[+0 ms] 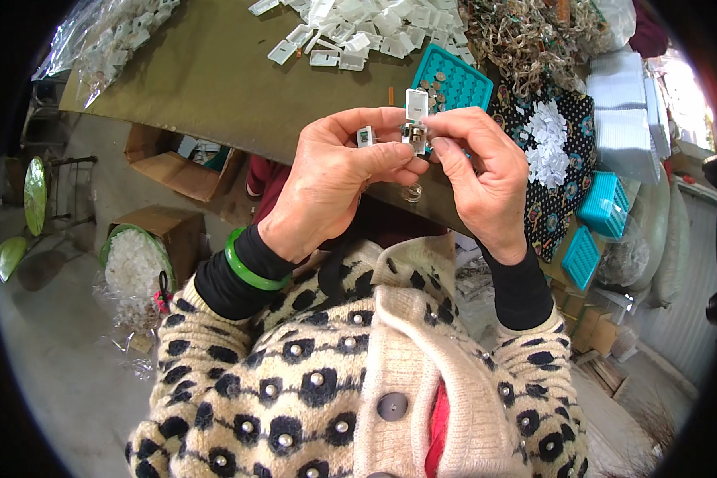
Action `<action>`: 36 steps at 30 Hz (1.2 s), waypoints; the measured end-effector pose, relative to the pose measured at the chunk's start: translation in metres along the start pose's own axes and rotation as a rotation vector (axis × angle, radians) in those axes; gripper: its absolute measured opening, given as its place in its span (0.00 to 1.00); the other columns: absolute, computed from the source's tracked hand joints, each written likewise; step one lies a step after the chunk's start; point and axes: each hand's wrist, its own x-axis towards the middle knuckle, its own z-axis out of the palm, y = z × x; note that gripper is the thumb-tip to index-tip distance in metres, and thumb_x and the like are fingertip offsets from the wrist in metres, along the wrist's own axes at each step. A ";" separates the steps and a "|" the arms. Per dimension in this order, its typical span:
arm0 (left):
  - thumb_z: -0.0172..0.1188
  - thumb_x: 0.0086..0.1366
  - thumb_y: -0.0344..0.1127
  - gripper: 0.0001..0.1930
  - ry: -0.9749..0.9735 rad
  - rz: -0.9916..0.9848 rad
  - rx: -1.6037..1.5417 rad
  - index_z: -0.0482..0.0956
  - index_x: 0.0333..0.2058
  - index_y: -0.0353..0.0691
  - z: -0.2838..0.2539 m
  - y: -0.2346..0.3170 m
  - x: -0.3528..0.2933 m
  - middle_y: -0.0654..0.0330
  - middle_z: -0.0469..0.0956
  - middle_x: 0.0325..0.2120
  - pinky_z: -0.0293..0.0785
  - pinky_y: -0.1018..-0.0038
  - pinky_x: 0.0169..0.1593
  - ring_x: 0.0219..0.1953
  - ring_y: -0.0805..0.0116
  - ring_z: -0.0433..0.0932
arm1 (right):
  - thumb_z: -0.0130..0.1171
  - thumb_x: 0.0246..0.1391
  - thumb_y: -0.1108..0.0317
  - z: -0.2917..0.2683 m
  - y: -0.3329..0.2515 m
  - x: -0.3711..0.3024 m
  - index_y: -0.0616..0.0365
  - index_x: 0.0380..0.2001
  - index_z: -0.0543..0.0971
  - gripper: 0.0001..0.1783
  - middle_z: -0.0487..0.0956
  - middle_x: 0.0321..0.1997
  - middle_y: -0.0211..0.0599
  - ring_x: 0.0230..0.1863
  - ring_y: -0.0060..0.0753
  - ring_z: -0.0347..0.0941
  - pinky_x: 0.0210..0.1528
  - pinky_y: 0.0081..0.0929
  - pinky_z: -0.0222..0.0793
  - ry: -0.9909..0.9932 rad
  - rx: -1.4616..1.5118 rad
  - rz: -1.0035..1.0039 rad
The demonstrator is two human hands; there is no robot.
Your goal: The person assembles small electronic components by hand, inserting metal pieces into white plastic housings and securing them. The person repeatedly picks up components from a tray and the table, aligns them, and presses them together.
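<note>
Between my hands, over the table edge, is a small white plastic case [417,105] with its hinged lid flipped up. Metal shows inside its lower half. My left hand [327,171] grips the case from the left, thumb across its lower part. A second small white piece [365,136] with a dark spot sits among the left fingers. My right hand [486,171] is closed at the case's right side, thumb and forefinger against it; whether a small part is pinched there is hidden. Just beyond is a teal tray [466,76] holding several round silver discs that look like button cells.
Loose white cases [374,28] are heaped at the table's far side. A tangle of wired parts [526,40] lies far right. White slips [547,143] rest on a dotted cloth [530,203]. Teal trays [604,205] are stacked at right; a full basket [135,267] stands on the left floor.
</note>
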 end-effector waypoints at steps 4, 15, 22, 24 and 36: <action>0.62 0.59 0.21 0.17 -0.011 0.012 -0.008 0.75 0.48 0.27 -0.001 0.002 -0.001 0.55 0.78 0.33 0.85 0.72 0.39 0.34 0.61 0.84 | 0.60 0.48 0.83 0.002 -0.005 -0.002 0.63 0.36 0.79 0.10 0.77 0.34 0.42 0.33 0.39 0.77 0.36 0.28 0.74 0.008 -0.071 -0.051; 0.64 0.60 0.26 0.10 0.034 -0.060 0.051 0.78 0.40 0.33 -0.002 0.006 0.000 0.61 0.78 0.24 0.75 0.79 0.24 0.22 0.73 0.78 | 0.59 0.52 0.78 -0.005 0.025 0.024 0.63 0.32 0.79 0.03 0.77 0.30 0.41 0.30 0.42 0.76 0.33 0.32 0.72 0.105 -0.354 -0.088; 0.64 0.62 0.30 0.10 -0.046 -0.038 0.003 0.78 0.41 0.35 -0.006 0.009 0.003 0.58 0.79 0.25 0.74 0.79 0.26 0.24 0.71 0.79 | 0.60 0.51 0.75 0.004 0.076 0.042 0.60 0.32 0.79 0.04 0.74 0.32 0.40 0.34 0.45 0.74 0.36 0.37 0.72 0.022 -0.589 -0.196; 0.63 0.62 0.30 0.13 -0.022 -0.018 -0.025 0.77 0.45 0.34 -0.004 0.009 0.003 0.56 0.81 0.30 0.75 0.79 0.27 0.29 0.68 0.82 | 0.60 0.51 0.75 0.001 0.076 0.045 0.61 0.32 0.79 0.04 0.75 0.32 0.40 0.34 0.45 0.75 0.36 0.37 0.72 0.001 -0.561 -0.182; 0.59 0.65 0.26 0.14 -0.120 -0.014 -0.117 0.74 0.49 0.37 -0.007 0.003 0.016 0.51 0.80 0.41 0.78 0.78 0.29 0.41 0.58 0.83 | 0.62 0.51 0.80 0.000 0.009 0.011 0.61 0.34 0.78 0.06 0.78 0.32 0.38 0.33 0.35 0.76 0.36 0.28 0.73 0.134 -0.112 -0.115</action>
